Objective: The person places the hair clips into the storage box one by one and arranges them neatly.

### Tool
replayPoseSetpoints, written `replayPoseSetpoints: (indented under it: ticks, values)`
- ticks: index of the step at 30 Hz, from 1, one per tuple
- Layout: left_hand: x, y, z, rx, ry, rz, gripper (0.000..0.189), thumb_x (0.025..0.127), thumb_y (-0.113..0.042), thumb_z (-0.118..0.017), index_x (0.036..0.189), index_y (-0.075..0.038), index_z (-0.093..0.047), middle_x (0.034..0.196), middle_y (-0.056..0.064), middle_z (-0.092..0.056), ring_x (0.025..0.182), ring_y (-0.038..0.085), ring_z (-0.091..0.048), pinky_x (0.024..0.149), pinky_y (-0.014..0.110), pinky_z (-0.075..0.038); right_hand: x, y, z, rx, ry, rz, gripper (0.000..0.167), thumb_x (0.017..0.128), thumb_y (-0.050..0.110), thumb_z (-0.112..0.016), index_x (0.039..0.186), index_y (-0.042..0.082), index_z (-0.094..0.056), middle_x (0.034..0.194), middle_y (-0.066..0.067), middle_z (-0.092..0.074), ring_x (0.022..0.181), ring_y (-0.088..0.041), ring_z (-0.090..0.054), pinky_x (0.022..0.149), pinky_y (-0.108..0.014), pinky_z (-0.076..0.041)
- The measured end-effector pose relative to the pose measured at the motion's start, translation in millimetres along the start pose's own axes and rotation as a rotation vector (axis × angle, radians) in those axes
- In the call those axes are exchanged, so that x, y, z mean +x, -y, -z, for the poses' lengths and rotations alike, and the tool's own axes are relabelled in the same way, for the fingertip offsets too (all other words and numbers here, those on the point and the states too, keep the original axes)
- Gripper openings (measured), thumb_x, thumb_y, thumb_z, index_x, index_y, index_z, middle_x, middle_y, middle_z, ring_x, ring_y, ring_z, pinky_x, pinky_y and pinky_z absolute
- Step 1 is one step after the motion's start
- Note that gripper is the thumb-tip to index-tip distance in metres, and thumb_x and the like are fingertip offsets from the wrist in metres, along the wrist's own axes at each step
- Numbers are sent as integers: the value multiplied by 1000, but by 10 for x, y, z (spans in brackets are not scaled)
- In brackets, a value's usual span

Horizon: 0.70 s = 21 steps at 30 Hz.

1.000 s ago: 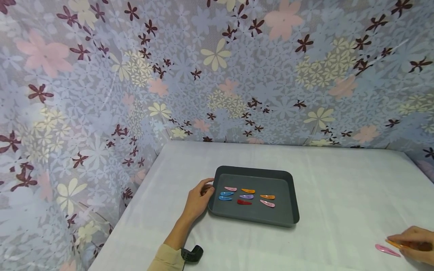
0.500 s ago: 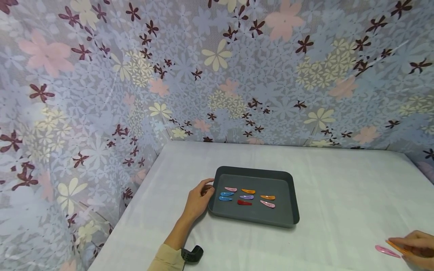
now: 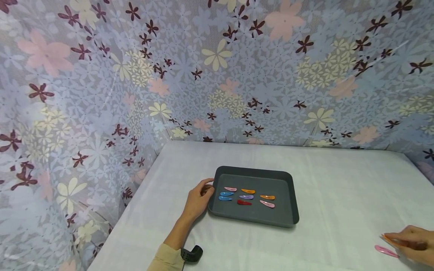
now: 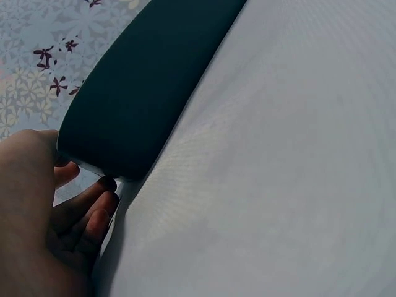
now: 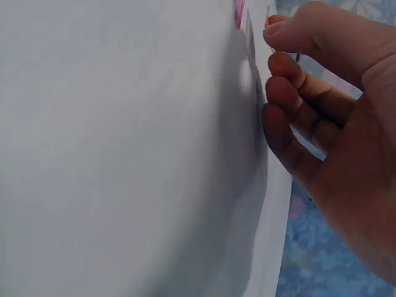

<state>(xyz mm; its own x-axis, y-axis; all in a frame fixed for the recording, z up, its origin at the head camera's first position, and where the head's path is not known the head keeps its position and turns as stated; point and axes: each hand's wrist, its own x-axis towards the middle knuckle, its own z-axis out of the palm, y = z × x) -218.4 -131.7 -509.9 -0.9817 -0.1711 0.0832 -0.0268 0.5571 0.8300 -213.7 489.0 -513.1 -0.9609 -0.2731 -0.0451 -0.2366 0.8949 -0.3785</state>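
In the head view my left hand (image 3: 198, 199) rests against the left side of a dark grey tray (image 3: 254, 220), its fingertips touching the outer wall. The left wrist view shows loosely bent fingers (image 4: 102, 207) by the corner of the tray (image 4: 142, 93). At the far right, my right hand (image 3: 415, 242) pinches an orange snap hair clip (image 3: 390, 241) between thumb and fingers, just over the table. Close beside it lies a pink hair clip (image 3: 386, 251). In the right wrist view the held clip is mostly hidden behind the thumb (image 5: 297, 31).
Several snap clips lie in the tray: blue ones (image 3: 225, 198), a purple one (image 3: 246, 197), a red one (image 3: 244, 202), orange ones (image 3: 268, 197) and pink ones (image 3: 267, 203). A white cloth covers the table (image 3: 332, 188). Floral curtains (image 3: 271, 75) stand behind and at the left.
My right hand has shifted slightly left and up with the orange hair clip, whose tip sticks out a little farther. The left hand, the tray and the clips in it stay put.
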Motion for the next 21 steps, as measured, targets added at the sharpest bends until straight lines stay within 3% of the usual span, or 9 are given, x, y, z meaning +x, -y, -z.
replayPoseSetpoints:
  ticks: [6, 11, 17, 21]
  values:
    - [1, 3, 4, -7, -4, -8, 34, 93, -32, -55, 127, -33, -56, 112, -3, -68, 96, 10, -62, 89, 34, -47, 166, 416, 151, -2, 23, 22, 29, 75, 15, -75, 104, 11, -74, 73, 15, -51, 61, 5, -34, 53, -19, -34]
    - [-1, -19, 8, -3, -6, -17, 34, 93, -32, -55, 126, -32, -57, 112, -3, -69, 96, 10, -62, 87, 33, -48, 286, 637, 205, 38, -17, 134, 24, 74, 13, -76, 98, 9, -74, 75, 15, -53, 62, 5, -36, 53, -19, -36]
    - [-6, -48, 15, -7, -14, -24, 34, 93, -30, -56, 126, -29, -58, 110, -1, -69, 93, 11, -62, 85, 33, -47, 443, 874, 224, 97, -88, 272, 24, 77, 7, -73, 100, 14, -74, 78, 16, -58, 60, 4, -42, 52, -20, -38]
    - [-1, -37, 17, -3, -8, -28, 34, 93, -31, -56, 127, -30, -57, 111, -1, -69, 94, 10, -62, 84, 32, -47, 576, 1053, 255, 121, -87, 314, 24, 80, 8, -72, 101, 19, -74, 79, 16, -58, 61, 3, -44, 52, -20, -38]
